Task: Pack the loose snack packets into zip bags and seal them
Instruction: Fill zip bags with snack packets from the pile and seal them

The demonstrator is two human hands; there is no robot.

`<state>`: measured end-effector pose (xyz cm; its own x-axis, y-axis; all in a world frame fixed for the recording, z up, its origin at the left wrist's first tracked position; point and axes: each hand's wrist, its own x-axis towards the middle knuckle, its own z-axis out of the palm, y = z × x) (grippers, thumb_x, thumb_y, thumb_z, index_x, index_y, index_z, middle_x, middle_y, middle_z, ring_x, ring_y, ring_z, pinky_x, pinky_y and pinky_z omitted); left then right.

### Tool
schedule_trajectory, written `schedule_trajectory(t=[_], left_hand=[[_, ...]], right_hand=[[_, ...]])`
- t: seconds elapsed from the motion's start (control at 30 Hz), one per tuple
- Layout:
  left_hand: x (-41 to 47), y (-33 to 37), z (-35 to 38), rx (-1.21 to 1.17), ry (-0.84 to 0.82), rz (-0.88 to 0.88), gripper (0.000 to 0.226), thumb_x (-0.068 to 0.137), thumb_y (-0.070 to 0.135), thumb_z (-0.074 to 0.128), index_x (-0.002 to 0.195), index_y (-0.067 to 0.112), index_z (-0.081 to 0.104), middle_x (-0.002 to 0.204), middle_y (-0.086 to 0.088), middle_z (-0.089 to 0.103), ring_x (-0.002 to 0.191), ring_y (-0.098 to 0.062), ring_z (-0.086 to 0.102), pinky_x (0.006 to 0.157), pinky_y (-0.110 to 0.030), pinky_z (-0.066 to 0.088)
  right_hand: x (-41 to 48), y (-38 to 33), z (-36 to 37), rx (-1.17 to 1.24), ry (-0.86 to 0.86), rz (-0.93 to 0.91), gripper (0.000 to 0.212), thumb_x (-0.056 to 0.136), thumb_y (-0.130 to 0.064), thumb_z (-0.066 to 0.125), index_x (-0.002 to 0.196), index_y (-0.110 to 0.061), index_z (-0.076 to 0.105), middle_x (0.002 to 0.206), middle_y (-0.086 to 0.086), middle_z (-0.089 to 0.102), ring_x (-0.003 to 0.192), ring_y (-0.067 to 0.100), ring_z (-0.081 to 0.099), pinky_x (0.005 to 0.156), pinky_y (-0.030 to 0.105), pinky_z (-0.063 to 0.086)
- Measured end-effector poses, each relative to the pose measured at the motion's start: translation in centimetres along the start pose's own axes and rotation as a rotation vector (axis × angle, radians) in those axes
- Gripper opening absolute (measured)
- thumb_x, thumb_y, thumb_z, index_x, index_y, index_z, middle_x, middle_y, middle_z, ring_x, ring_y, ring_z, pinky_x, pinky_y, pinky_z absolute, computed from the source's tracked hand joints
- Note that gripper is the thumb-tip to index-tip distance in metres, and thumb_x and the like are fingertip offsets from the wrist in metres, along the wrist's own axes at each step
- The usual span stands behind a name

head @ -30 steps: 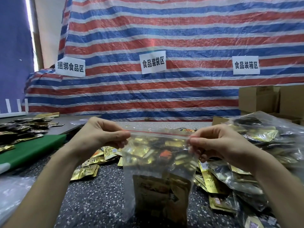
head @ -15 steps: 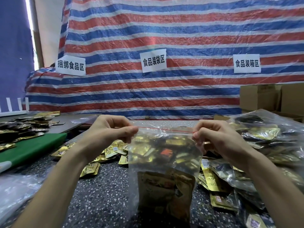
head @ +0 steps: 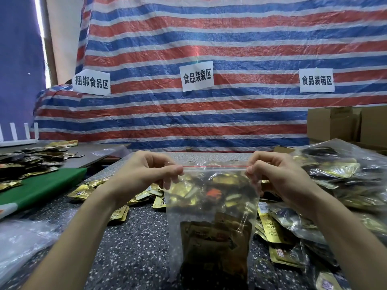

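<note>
A clear zip bag (head: pixel 211 206) with a red zip line hangs upright in front of me, several gold and black snack packets (head: pixel 215 245) lying in its lower part. My left hand (head: pixel 144 174) pinches the bag's top left corner. My right hand (head: pixel 278 176) pinches the top right corner, and the zip strip is stretched straight between them. Loose gold snack packets (head: pixel 119 213) lie on the speckled table (head: pixel 134 248) behind and beside the bag.
Filled clear bags (head: pixel 339 174) pile up at the right, with loose packets (head: pixel 272 227) below them. A green board (head: pixel 41 187) and more dark packets (head: pixel 31 162) lie at the left, empty plastic bags (head: pixel 23 235) at the near left. Cardboard boxes (head: pixel 335 124) stand far right before a striped tarp.
Both hands have moved apart along the zip strip towards the bag's corners, pulling the top edge straight, and the bag has risen slightly.
</note>
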<state>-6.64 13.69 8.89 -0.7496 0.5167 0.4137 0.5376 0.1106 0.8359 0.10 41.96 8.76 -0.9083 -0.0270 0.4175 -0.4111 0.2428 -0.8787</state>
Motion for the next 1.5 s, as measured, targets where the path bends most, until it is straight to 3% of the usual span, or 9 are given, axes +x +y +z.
schedule_trajectory(t=[0.3,0.67,0.87,0.97,1.07,1.2,1.27,1.37,1.5], left_hand=[[0.0,0.7,0.4,0.002,0.058,0.088,0.014,0.073,0.017,0.072,0.076,0.003,0.071,0.068,-0.009,0.066,0.065,-0.017,0.060,0.065,-0.022,0.049],[-0.6,3.1,0.8,0.248,-0.081,0.015,0.024,0.074,0.042,0.083,0.082,0.019,0.080,0.076,-0.005,0.074,0.066,-0.012,0.061,0.061,-0.018,0.047],[-1.1,4.3,1.7,0.315,-0.045,0.089,0.028,0.065,0.049,0.081,0.081,0.026,0.081,0.074,0.001,0.075,0.065,-0.013,0.060,0.061,-0.032,0.046],[-1.2,4.5,1.5,0.353,-0.060,0.101,0.021,0.069,0.041,0.081,0.082,0.025,0.080,0.076,0.000,0.075,0.067,-0.021,0.064,0.063,-0.031,0.050],[-1.0,4.4,0.8,0.406,-0.014,0.052,0.009,0.080,0.024,0.078,0.077,0.016,0.077,0.072,-0.002,0.073,0.065,-0.012,0.065,0.063,-0.026,0.051],[-0.9,4.3,0.7,0.682,0.051,-0.082,0.008,0.089,0.018,0.069,0.083,0.023,0.068,0.080,0.008,0.069,0.079,-0.004,0.063,0.073,-0.024,0.051],[-1.0,4.8,1.7,0.842,0.085,-0.001,0.011,0.087,0.031,0.066,0.096,0.035,0.061,0.097,0.021,0.061,0.096,0.004,0.055,0.083,-0.026,0.049],[-1.3,5.9,4.1,0.710,0.064,0.185,0.024,0.081,0.050,0.066,0.100,0.036,0.067,0.096,0.024,0.065,0.097,0.010,0.056,0.080,-0.019,0.049],[-1.0,5.8,5.7,0.636,0.029,0.256,0.002,0.084,0.026,0.076,0.084,0.025,0.075,0.076,0.009,0.073,0.073,-0.003,0.066,0.071,-0.034,0.056]], right_hand=[[-0.2,-0.3,0.2,-0.002,-0.017,-0.019,0.024,0.091,0.003,0.059,0.069,-0.006,0.065,0.062,0.011,0.054,0.056,0.019,0.050,0.052,0.027,0.045],[-0.2,-0.4,0.4,0.000,-0.034,-0.022,0.033,0.091,0.004,0.057,0.063,-0.012,0.066,0.063,0.010,0.052,0.057,0.019,0.049,0.051,0.025,0.045],[-0.2,-0.4,0.4,-0.002,-0.046,-0.024,0.031,0.090,0.004,0.058,0.064,-0.011,0.066,0.063,0.010,0.053,0.057,0.020,0.048,0.051,0.026,0.045],[-0.2,-0.3,0.2,-0.001,-0.057,-0.024,0.026,0.090,0.001,0.061,0.067,-0.009,0.068,0.067,0.014,0.054,0.060,0.023,0.049,0.051,0.025,0.046],[-0.6,-0.7,0.1,0.025,-0.117,-0.009,0.011,0.083,-0.014,0.071,0.074,-0.007,0.072,0.072,0.015,0.059,0.060,0.021,0.051,0.053,0.025,0.048],[-0.7,-1.1,0.6,0.020,-0.153,-0.022,0.018,0.074,-0.017,0.074,0.081,-0.001,0.073,0.070,0.012,0.065,0.058,0.018,0.053,0.055,0.026,0.047],[-0.7,-1.3,1.4,0.008,-0.161,-0.063,0.016,0.075,-0.015,0.073,0.082,0.000,0.071,0.067,0.009,0.064,0.057,0.016,0.052,0.053,0.024,0.046],[-0.6,-1.5,2.6,0.032,-0.197,-0.114,0.015,0.078,-0.014,0.070,0.082,0.001,0.068,0.063,0.004,0.063,0.053,0.011,0.052,0.048,0.019,0.044],[-0.6,-1.2,3.2,0.001,-0.219,-0.158,0.020,0.076,-0.020,0.071,0.083,-0.001,0.070,0.062,0.000,0.065,0.053,0.007,0.055,0.049,0.016,0.045]])
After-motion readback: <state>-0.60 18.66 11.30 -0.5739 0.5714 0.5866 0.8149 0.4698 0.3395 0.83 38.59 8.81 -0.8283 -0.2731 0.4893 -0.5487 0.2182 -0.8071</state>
